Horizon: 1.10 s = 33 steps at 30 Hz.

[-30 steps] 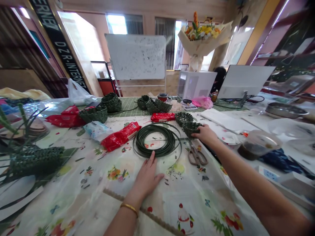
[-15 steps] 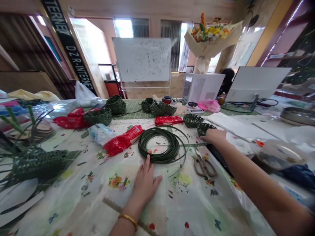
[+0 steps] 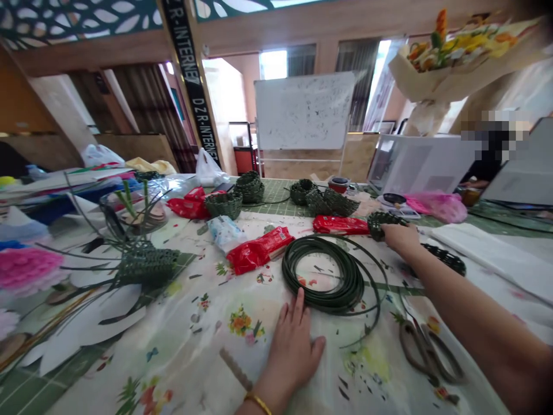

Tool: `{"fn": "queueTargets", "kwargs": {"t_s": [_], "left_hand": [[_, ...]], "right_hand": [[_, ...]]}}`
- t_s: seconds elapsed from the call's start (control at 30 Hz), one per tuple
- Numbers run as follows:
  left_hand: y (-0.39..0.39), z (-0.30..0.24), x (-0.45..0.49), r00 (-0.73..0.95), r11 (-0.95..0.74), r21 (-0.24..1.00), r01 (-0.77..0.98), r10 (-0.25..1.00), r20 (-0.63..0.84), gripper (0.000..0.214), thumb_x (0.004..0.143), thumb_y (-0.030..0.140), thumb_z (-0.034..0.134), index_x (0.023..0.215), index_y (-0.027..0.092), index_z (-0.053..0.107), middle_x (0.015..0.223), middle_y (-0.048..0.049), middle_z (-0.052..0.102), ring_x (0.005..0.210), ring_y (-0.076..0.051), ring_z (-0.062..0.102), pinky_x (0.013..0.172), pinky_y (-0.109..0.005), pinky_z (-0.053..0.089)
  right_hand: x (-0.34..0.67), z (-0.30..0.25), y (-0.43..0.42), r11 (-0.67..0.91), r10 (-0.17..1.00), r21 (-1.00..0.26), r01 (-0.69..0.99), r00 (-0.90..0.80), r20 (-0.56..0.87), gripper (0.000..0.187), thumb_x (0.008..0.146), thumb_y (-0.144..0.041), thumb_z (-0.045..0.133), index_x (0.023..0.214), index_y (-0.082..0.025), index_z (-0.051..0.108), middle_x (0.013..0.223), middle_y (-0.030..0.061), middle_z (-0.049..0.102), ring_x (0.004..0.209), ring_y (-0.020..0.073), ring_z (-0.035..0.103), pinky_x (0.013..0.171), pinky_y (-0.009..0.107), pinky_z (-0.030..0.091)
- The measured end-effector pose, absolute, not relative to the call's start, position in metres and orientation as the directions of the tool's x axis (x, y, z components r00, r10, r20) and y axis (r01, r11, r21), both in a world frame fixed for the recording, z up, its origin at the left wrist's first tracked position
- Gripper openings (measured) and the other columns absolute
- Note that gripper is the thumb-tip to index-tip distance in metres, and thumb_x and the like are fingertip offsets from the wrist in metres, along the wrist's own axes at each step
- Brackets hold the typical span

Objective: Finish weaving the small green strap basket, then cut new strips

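Note:
My left hand [image 3: 294,346] lies flat on the flowered table cover, fingers spread, its longest fingertip at the near edge of a coil of dark green cord [image 3: 356,288]. Reaching forward, my right hand [image 3: 401,239] grips the near right side of a small dark green woven basket [image 3: 378,223]; its fingertips are partly hidden. A second small woven basket [image 3: 449,260] sits to the right, partly behind my right forearm. Scissors with brown handles [image 3: 425,349] lie on the cover, between the coil and that forearm.
Red packets [image 3: 259,249] lie beyond the coil. Several woven baskets [image 3: 249,187] stand farther back. An unfinished basket [image 3: 149,262] with loose strands is at left. A white case [image 3: 419,164] bears a flower bouquet [image 3: 462,55]. White sheets [image 3: 488,251] lie at right.
My view has swung left. My right hand has let go of one small basket, now farther right, and taken hold of the neighbouring one. My left hand stays by the coil.

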<state>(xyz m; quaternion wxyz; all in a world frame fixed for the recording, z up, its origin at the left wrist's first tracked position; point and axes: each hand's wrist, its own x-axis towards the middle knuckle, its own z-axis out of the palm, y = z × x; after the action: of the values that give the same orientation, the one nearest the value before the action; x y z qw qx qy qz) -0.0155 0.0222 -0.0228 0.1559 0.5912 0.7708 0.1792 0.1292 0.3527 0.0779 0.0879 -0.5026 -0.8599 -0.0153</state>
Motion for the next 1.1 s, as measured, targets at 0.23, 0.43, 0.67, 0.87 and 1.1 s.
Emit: {"fn": "queueTargets", "kwargs": {"t_s": [0.23, 0.43, 0.67, 0.87, 1.1], "left_hand": [[0.019, -0.025, -0.014, -0.254, 0.223, 0.517, 0.826, 0.967, -0.010, 0.068, 0.081, 0.045, 0.046, 0.140, 0.010, 0.037, 0.154, -0.0060, -0.005, 0.142, -0.029, 0.012, 0.117, -0.045, 0.011], [0.021, -0.031, -0.016, -0.257, 0.234, 0.512, 0.826, 0.966, -0.026, 0.070, 0.082, 0.049, 0.043, 0.139, 0.009, 0.038, 0.154, -0.0073, -0.007, 0.142, -0.031, 0.010, 0.117, -0.047, 0.010], [0.021, -0.027, -0.017, -0.236, 0.208, 0.518, 0.830, 0.972, -0.012, 0.071, 0.080, 0.048, 0.046, 0.138, 0.007, 0.038, 0.154, -0.0099, -0.005, 0.142, -0.031, 0.010, 0.117, -0.046, 0.010], [0.022, -0.024, -0.017, -0.234, 0.204, 0.467, 0.860, 0.972, 0.006, 0.071, 0.080, 0.048, 0.046, 0.137, 0.006, 0.039, 0.154, -0.0130, -0.002, 0.141, -0.032, 0.015, 0.116, -0.047, 0.013], [0.019, -0.018, -0.016, -0.234, 0.193, 0.427, 0.883, 0.971, 0.045, 0.066, 0.080, 0.045, 0.048, 0.134, 0.008, 0.042, 0.155, -0.0142, 0.003, 0.139, -0.031, 0.024, 0.114, -0.045, 0.016]], "right_hand": [[0.031, 0.094, 0.302, 0.845, 0.531, 0.021, 0.534, -0.843, 0.084, 0.024, 0.080, -0.029, 0.065, 0.103, -0.024, 0.065, 0.095, 0.0045, 0.070, 0.093, 0.0229, 0.063, 0.081, 0.031, 0.045], [-0.084, 0.112, 0.273, 0.896, 0.424, 0.019, 0.445, -0.865, 0.269, 0.028, 0.082, -0.016, 0.057, 0.110, -0.016, 0.060, 0.112, 0.0159, 0.065, 0.111, 0.0273, 0.055, 0.094, 0.037, 0.036], [-0.088, 0.109, 0.228, 0.945, 0.315, -0.028, 0.325, -0.886, 0.339, 0.039, 0.081, -0.022, 0.061, 0.118, -0.015, 0.058, 0.135, 0.0154, 0.049, 0.125, 0.0273, 0.043, 0.102, 0.037, 0.034], [0.036, 0.063, 0.188, 0.926, 0.378, -0.112, 0.361, -0.889, 0.260, 0.033, 0.083, -0.028, 0.057, 0.113, -0.014, 0.064, 0.129, 0.0164, 0.055, 0.120, 0.0289, 0.050, 0.101, 0.041, 0.038], [0.123, 0.025, 0.171, 0.862, 0.504, -0.146, 0.485, -0.851, 0.148, 0.053, 0.079, -0.035, 0.062, 0.127, -0.012, 0.055, 0.129, 0.0201, 0.056, 0.120, 0.0335, 0.051, 0.099, 0.047, 0.040]]}}
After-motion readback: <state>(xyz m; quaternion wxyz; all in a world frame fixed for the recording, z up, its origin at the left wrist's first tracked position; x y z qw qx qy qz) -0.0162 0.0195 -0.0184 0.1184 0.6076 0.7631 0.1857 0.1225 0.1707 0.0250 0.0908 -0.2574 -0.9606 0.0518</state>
